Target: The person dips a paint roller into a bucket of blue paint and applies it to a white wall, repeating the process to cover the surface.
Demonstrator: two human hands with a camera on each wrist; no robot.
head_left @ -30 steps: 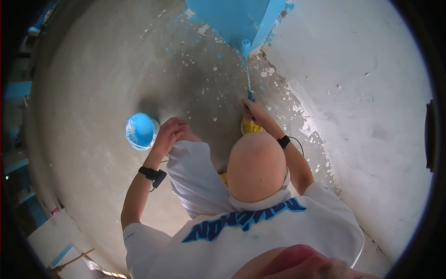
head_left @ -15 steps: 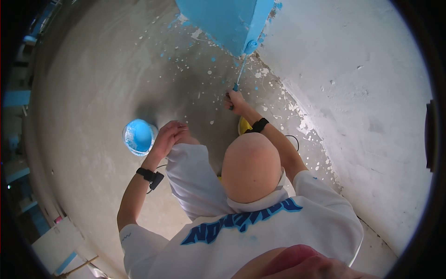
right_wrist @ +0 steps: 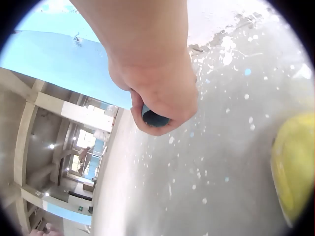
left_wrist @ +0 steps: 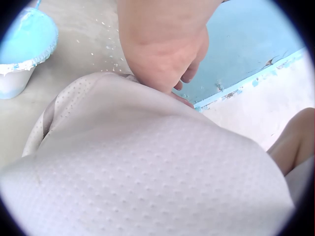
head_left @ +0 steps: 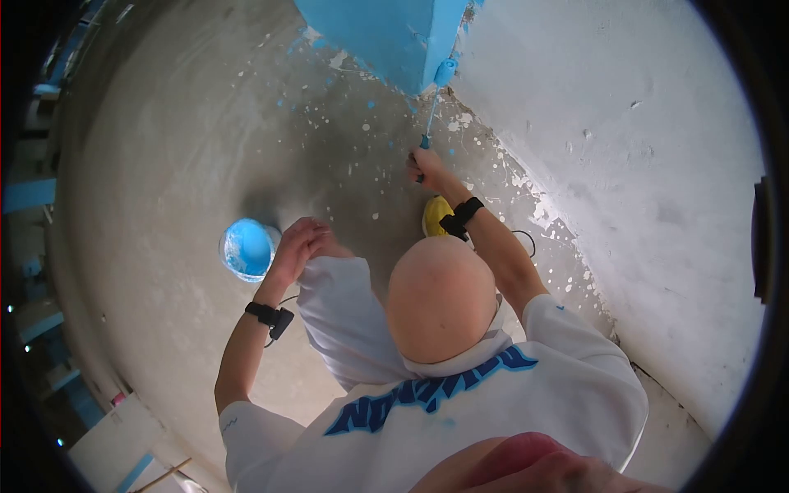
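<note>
My right hand (head_left: 433, 170) grips the dark blue handle of a small paint roller; its blue roller head (head_left: 445, 71) rests at the lower edge of a blue-painted surface (head_left: 386, 37), beside the white wall. In the right wrist view the fingers of that hand (right_wrist: 157, 93) curl round the handle, whose butt end (right_wrist: 153, 118) shows. My left hand (head_left: 297, 248) lies over the knee, its fingers loosely bent and holding nothing. The left wrist view shows that hand (left_wrist: 165, 59) on the leg in light trousers (left_wrist: 147, 147).
A bucket of blue paint (head_left: 248, 249) stands on the grey floor left of my left hand. A white wall (head_left: 625, 148) rises on the right. White and blue paint spots dot the floor near it. A yellow shoe (head_left: 436, 215) shows below my right hand.
The roller, first low at the corner, has shifted onto the narrow side of the blue surface, and my right hand has moved up in view with it. My left hand stays on the knee.
</note>
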